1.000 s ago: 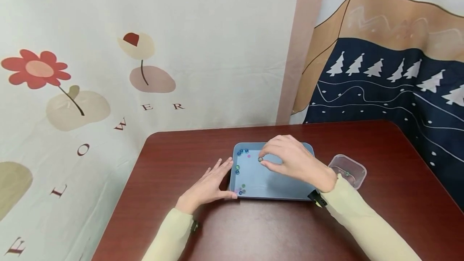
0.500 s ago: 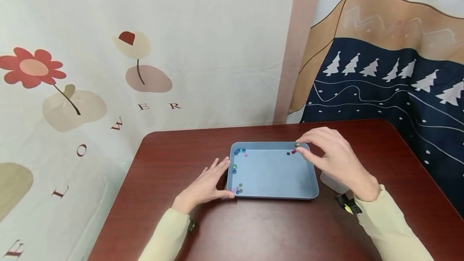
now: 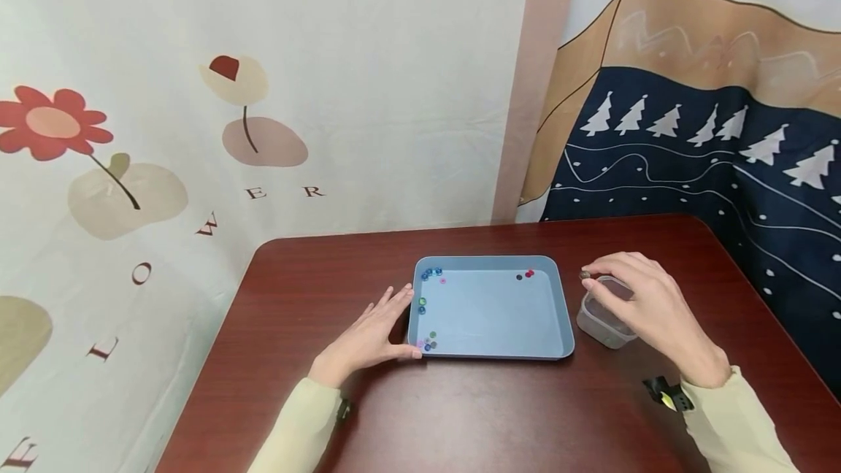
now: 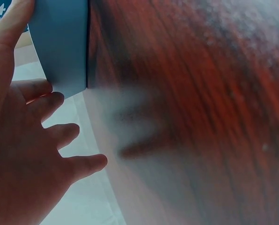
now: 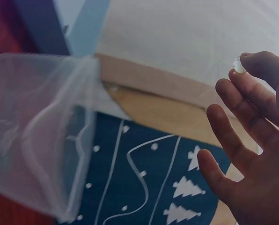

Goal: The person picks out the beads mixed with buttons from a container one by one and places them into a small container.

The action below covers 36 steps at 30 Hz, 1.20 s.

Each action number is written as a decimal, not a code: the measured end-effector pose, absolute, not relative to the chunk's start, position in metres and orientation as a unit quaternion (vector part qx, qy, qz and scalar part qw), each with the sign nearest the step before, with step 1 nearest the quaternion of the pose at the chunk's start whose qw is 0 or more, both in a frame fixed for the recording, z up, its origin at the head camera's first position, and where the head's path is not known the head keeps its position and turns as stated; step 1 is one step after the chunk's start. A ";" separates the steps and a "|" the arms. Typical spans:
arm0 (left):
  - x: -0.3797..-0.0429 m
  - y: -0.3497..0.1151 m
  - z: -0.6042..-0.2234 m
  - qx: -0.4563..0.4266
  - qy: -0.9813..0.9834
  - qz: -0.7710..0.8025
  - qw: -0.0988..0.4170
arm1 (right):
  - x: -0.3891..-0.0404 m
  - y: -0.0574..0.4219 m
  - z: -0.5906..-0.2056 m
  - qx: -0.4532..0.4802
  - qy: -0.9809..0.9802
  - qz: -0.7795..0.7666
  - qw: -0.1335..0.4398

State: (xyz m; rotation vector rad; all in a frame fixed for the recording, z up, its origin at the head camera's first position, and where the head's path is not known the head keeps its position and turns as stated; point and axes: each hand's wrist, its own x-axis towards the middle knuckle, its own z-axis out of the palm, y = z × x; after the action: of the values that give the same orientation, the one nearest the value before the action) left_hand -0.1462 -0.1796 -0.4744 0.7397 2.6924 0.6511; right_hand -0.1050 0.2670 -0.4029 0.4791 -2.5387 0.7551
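Rightward goes the right hand [image 3: 647,309]: a second ago it was above the tray [image 3: 493,320], and now it is out past the tray's right edge, with a small bead [image 3: 585,275] in its grip. Thumb and forefinger pinch the bead at their tips, while the other fingers spread apart in the right wrist view. It sits to the right of the tray's far right corner, close to the far left edge of a clear tub [image 3: 599,328] just right of the tray; whether it is over the rim I cannot tell. With the hand gone from above it, the tray now shows two red beads [image 3: 528,274] and a dark bead [image 3: 519,277] at its far right, which the hand was covering. Unmoved is the left hand [image 3: 364,345], fingers straight and spread, holding nothing, its thumb at the tray's near left corner and its forefinger at the left edge. Blue beads [image 3: 438,271] remain in the tray's far left corner, a pink bead [image 3: 443,281] near them and a green bead [image 3: 423,301] along the left side.
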 end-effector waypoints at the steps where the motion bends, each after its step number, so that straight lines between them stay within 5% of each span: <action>1: -0.146 -0.180 -0.475 0.256 0.930 0.225 0.137 | -0.104 0.269 -0.405 0.171 -0.920 0.273 0.222; 36: -0.149 -0.179 -0.479 0.256 0.928 0.233 0.140 | -0.089 0.315 -0.457 0.120 -0.953 0.209 0.185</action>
State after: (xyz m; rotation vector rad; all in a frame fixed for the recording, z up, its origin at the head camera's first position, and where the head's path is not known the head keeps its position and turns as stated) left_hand -0.1493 -0.1793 -0.4789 0.7392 2.6799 0.6729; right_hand -0.0891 0.3153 -0.4570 0.3376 -2.6846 0.5876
